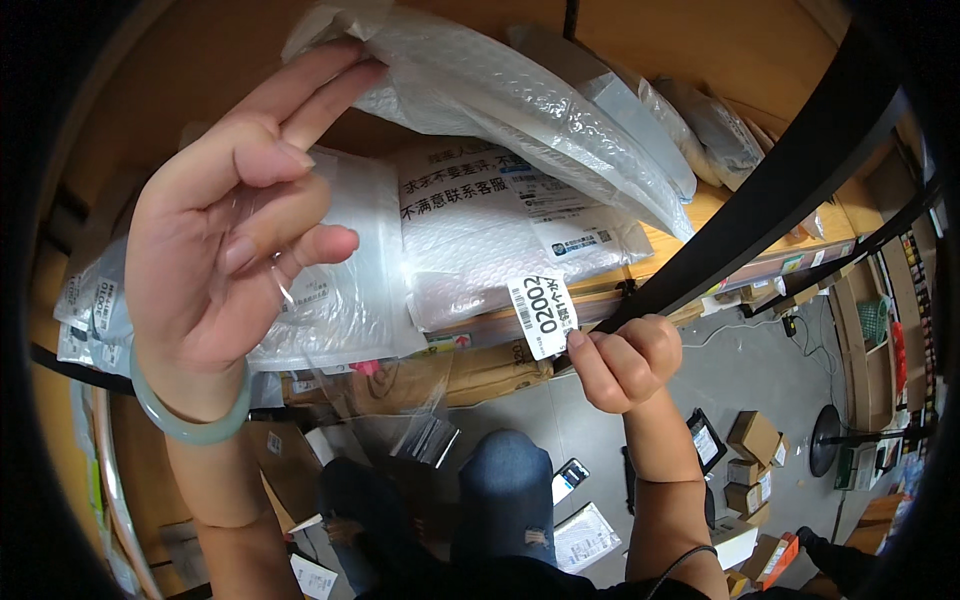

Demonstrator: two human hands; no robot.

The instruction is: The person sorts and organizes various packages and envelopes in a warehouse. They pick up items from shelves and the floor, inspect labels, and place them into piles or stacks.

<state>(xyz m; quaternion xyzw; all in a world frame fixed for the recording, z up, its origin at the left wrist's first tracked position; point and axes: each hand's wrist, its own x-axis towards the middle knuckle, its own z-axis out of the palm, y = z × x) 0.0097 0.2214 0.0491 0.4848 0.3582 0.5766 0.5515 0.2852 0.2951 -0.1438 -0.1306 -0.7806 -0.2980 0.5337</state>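
My left hand (225, 240), with a pale green bangle at the wrist, reaches up at the left. Its two outstretched fingers grip the edge of a translucent bubble-wrap bag (470, 90), whose near end is raised. The other fingers and thumb are bent. My right hand (628, 362) pinches the lower corner of a white barcode label (542, 315) between thumb and fingers. Behind the label, a white bubble mailer (460, 240) with black print lies on the shelf. A clear plastic bag (330, 300) lies beside it, partly behind my left hand.
More bagged parcels (700, 130) lie along the wooden shelf (720, 215). A black post (760, 180) slants across the right side. Below, small cardboard boxes (752, 440), a phone (570, 480) and a white packet (585, 537) are around my knees on the grey floor (730, 360).
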